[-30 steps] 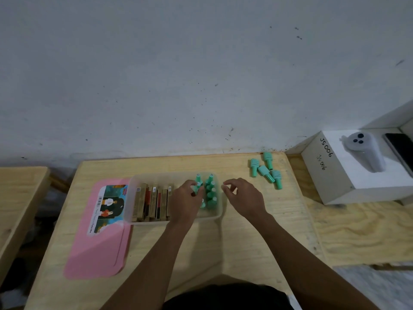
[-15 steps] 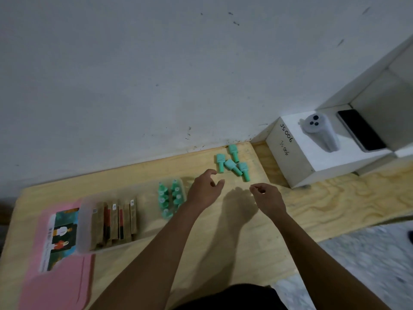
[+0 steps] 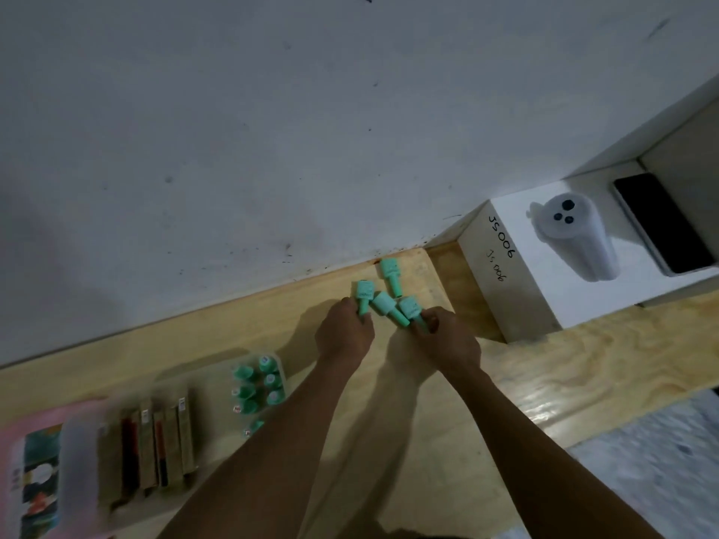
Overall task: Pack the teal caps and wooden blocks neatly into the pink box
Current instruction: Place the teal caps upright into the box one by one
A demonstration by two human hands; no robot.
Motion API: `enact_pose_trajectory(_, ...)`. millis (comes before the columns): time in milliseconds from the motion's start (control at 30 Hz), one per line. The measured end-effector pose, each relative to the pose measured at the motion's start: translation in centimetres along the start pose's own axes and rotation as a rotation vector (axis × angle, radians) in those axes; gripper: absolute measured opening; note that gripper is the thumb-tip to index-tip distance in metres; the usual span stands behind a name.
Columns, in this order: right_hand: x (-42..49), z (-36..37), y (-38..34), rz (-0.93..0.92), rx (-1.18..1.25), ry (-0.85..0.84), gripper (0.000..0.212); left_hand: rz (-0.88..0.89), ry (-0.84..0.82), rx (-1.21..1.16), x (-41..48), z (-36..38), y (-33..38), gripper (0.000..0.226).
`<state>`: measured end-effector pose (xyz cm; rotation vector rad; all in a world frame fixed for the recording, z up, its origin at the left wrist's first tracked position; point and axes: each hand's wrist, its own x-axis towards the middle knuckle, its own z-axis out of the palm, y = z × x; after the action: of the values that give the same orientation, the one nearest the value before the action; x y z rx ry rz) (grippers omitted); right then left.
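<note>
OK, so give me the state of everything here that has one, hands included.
Left hand: pinching left teal cap by its stem
Right hand: pinching right teal cap by its stem
Middle teal cap: lying flat, not gripped
Far teal cap: lying flat, not gripped
Box: open, partly filled
Packed caps: standing upright in box
Wooden blocks: standing on edge in box
Pink lid: off, lying beside box
Phone: screen dark

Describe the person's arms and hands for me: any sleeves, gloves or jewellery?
The left hand and right hand are bare, with no gloves and no rings that I can make out in this dim picture. The left forearm and right forearm are bare too: no sleeves, watch or wristband in view.
</note>
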<state>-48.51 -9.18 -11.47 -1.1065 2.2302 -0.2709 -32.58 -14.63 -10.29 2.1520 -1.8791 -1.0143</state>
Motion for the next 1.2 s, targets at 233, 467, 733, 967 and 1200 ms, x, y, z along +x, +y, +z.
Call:
enact_pose_trajectory(233, 0.0, -0.2, 1.0, -0.017, 0.132, 0.002, 0.037, -0.008, 0.000, -0.161, 0.9, 0.0, -1.0, 0.026)
enact_pose_trajectory(467, -2.9, -1.7, 0.0, 0.039, 0.602, 0.080, 0.030, 0.064, 0.074, -0.358, 0.1, -3.1, -2.1, 0.023)
enact_pose_trajectory(733, -8.7, -2.7, -2.8, -0.218, 0.639, 0.079, 0.013, 0.239, 0.094, -0.563, -4.7, -9.2, -4.1, 0.013)
enact_pose_trajectory(967, -14.4, -1.2, -5.1, -0.413, 0.560, -0.023, 0.017, 0.292, 0.145, -0.647, -9.5, -14.2, -8.8, 0.019)
enact_pose_trajectory(1200, -18.2, 2.5, -8.1, -0.650, 0.305, -0.059, 0.019, 0.307, 0.195, -0.578, -13.8, -16.9, -13.7, 0.021)
